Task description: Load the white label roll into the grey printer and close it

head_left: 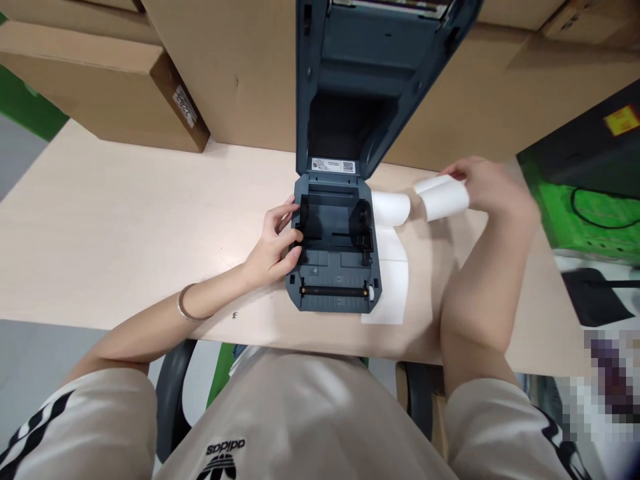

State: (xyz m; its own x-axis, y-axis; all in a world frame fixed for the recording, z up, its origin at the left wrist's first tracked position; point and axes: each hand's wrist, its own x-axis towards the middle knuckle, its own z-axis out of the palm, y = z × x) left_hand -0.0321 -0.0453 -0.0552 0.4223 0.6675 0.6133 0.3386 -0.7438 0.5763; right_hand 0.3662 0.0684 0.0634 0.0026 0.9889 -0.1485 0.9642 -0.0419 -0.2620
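Note:
A dark blue-grey label printer (327, 257) sits on the table with its lid (360, 73) raised. Inside, the roll bay holds no paper, and a black roller (335, 291) runs across the front. My left hand (275, 247) grips the printer's left edge, its fingers hooked over the rim. Out to the right, my right hand (493, 183) holds a white paper roll (447, 199) at its right end; some fingertips are hidden behind it. Another white roll (393, 209) lies against the printer's right side. A flat white paper strip (393, 287) reaches partly under the printer.
Behind the printer stands a large cardboard panel (240, 80). A cardboard box (105, 87) rests at the table's back left. At right are a black case (590, 140) and a green surface with a black cable (600, 223). The pale table's (125, 233) front edge runs close to my body.

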